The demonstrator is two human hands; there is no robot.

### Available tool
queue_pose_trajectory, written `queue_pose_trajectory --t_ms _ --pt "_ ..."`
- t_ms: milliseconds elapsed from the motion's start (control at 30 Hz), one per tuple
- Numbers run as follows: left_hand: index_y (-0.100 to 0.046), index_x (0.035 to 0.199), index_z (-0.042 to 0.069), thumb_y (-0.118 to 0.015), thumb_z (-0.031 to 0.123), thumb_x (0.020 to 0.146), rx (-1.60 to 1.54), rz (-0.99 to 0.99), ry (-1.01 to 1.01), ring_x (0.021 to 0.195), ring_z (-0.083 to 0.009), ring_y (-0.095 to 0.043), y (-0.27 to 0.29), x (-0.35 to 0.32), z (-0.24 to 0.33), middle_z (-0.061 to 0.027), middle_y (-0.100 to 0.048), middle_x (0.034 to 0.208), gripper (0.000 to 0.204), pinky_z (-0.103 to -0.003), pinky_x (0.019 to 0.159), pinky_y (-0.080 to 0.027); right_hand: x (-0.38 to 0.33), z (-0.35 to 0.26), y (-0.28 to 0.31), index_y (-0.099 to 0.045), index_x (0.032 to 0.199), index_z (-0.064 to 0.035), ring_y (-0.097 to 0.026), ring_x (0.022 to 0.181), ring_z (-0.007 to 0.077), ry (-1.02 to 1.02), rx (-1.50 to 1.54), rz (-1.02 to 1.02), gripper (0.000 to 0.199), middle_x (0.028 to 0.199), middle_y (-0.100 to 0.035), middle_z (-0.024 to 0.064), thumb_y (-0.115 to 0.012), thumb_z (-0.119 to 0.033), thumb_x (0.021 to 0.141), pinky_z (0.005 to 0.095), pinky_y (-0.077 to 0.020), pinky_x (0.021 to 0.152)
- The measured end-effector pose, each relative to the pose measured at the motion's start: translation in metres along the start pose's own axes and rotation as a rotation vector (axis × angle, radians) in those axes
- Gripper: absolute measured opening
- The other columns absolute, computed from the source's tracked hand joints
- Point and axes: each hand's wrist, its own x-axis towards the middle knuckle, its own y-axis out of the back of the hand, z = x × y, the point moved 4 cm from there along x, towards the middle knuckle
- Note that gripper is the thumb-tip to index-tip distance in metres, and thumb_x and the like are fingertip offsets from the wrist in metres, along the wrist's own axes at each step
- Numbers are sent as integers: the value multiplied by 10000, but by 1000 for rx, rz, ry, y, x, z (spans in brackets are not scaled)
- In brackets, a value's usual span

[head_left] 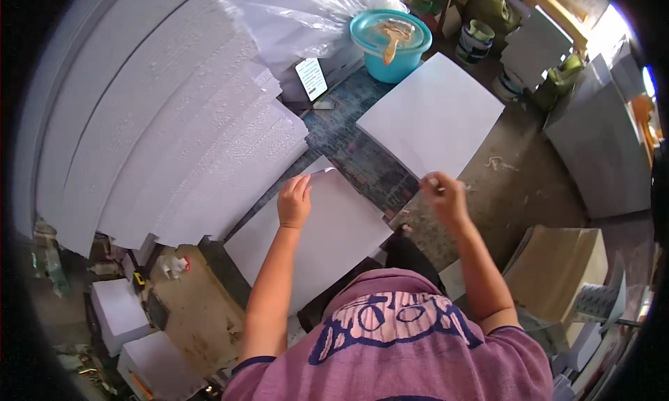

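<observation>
A large white sheet (334,227) lies flat in front of me, at a slant. My left hand (295,202) is at its far edge, the fingers close together and bent over the paper. Right by those fingertips, a narrow piece of the sheet's edge stands up. My right hand (447,197) is off to the right, with its fingers curled into a pinch. It is close to the near corner of a second large white sheet or stack (439,112). Whatever the pinch holds, if anything, is too small to make out.
Tall leaning stacks of white sheets (174,129) fill the left. Beyond the work surface (341,122) are a lit phone (311,78) and a turquoise tub (390,66) with a brush (393,40) on its lid. Cardboard (557,268) stands at the right.
</observation>
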Motion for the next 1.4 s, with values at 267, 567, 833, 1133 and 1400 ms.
queue_pose_trajectory --t_ms 267,567,833,1133,1400 --pt "-635 905 95 -646 54 704 -27 46 -62 821 -253 -574 15 -16 8 -44 -586 827 205 -379 769 -460 34 -31 -100 -644 859 -44 -618 721 287 335 -149 -301 88 759 -600 127 -602 -96 801 368 -489 637" --pt "-642 759 114 -671 43 666 -31 144 -69 763 -211 -566 28 -24 16 2 -585 796 121 -341 700 -476 79 -5 -204 -651 951 -44 -606 806 342 331 -269 -720 250 827 -635 144 -649 -204 759 392 -480 708" --pt "-638 769 121 -728 94 642 -51 139 101 800 -224 -573 33 -10 19 -16 -576 812 158 -378 708 -469 62 -41 -198 -646 1016 -28 -621 715 156 90 127 -752 296 803 -667 87 -705 -27 726 300 -490 674" --pt "-701 794 103 -776 306 608 -121 -421 253 858 -318 -607 -42 40 -48 -121 -639 882 285 -411 756 -487 69 -20 -175 -643 952 1 -556 632 112 150 179 -393 141 709 -628 79 -621 -90 846 264 -466 609" --pt "-671 869 94 -614 24 702 -70 -94 101 1054 -323 -568 2 -1 2 -120 -610 1132 191 -456 902 -439 76 3 -148 -634 897 4 -496 558 172 97 47 -346 175 643 -551 140 -631 -167 860 335 -412 543"
